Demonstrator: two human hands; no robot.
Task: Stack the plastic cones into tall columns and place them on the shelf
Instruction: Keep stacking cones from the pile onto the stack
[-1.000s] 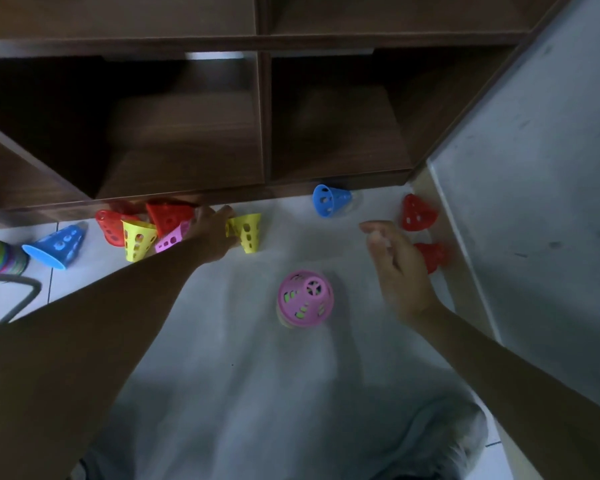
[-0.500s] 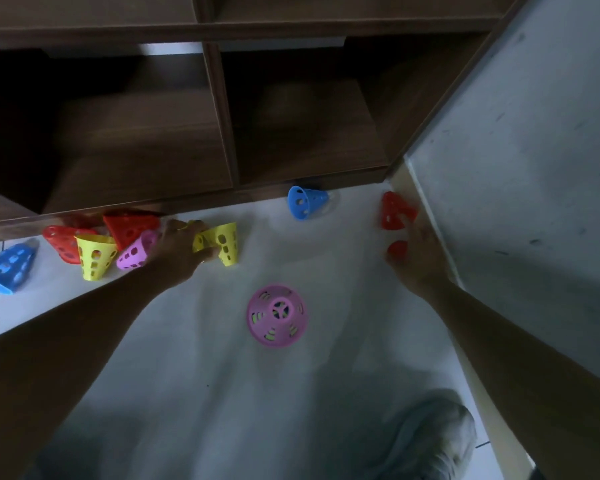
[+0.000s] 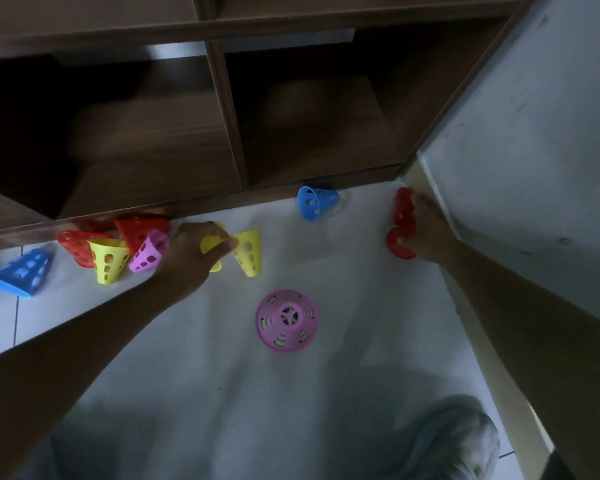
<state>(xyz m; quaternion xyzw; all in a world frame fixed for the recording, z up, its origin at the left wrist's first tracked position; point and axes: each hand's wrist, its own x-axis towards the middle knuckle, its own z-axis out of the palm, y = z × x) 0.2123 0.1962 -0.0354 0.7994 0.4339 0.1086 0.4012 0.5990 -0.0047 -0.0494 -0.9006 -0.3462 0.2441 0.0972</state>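
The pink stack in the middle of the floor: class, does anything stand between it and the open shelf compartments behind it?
Nothing visible blocks it. The pink stack stands alone; the blue cone lies off the direct path, against the shelf base. Both hands are busy at the sides.

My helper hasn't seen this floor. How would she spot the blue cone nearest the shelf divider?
Start at the brown wooden shelf. At the foot of its right compartment a blue perforated plastic cone lies on its side on the white floor. It lies alone; the other blue cone is far left.
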